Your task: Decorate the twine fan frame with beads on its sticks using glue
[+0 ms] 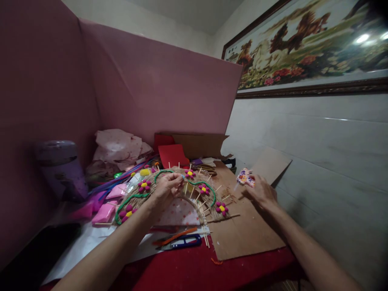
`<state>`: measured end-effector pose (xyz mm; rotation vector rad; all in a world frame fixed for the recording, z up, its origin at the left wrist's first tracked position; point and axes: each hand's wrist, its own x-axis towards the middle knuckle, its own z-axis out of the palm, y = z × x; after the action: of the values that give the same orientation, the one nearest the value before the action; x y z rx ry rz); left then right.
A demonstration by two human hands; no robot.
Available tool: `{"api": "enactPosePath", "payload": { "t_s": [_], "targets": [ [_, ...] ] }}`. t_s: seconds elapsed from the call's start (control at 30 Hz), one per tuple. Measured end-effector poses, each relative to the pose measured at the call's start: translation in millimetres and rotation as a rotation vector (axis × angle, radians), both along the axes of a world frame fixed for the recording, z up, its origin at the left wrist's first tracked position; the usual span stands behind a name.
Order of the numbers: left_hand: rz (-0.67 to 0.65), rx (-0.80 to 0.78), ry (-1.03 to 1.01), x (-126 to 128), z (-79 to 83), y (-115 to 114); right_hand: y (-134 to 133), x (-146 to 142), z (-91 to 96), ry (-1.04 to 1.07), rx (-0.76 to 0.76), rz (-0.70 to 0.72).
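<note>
A woven twine arch (165, 176) lies on the table, with thin wooden sticks poking out around its edges. Magenta flowers with yellow centres (144, 186) and wavy green strands (135, 196) decorate it. My left hand (168, 186) is over the top of the arch, thumb and fingers pinched; a tiny light-blue bit (182, 177) shows at the fingertips. Off to the right, above the cardboard, my right hand (262, 192) grips a small white piece speckled purple and orange (245, 178). Its exact kind is unclear.
Blue-handled thread snips (186, 241) and an orange strip (178, 235) lie in front of the arch. Brown cardboard (245, 236) covers the right side of the red table (169, 268). Pink packets (104, 212) and a purple tumbler (65, 171) stand left.
</note>
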<state>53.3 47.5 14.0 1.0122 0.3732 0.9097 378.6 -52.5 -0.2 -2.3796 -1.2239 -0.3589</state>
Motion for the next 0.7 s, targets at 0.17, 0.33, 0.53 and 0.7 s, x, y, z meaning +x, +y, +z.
{"api": "enactPosePath", "payload": {
  "t_s": [0.17,0.33,0.53,0.7],
  "targets": [
    [-0.055,0.024,0.022,2,-0.6,-1,-25,-17,28.2,0.624,0.288,0.124],
    [-0.133,0.027,0.069,3,2.6,-9,-54,-85,50.0,1.455,0.184,0.664],
    [-0.24,0.074,0.043,2,2.2,-14,-64,-143,51.9,1.571,-0.026,0.754],
    [-0.254,0.095,0.05,1,1.2,-13,-64,-158,53.7,1.383,-0.078,0.793]
  ]
}}
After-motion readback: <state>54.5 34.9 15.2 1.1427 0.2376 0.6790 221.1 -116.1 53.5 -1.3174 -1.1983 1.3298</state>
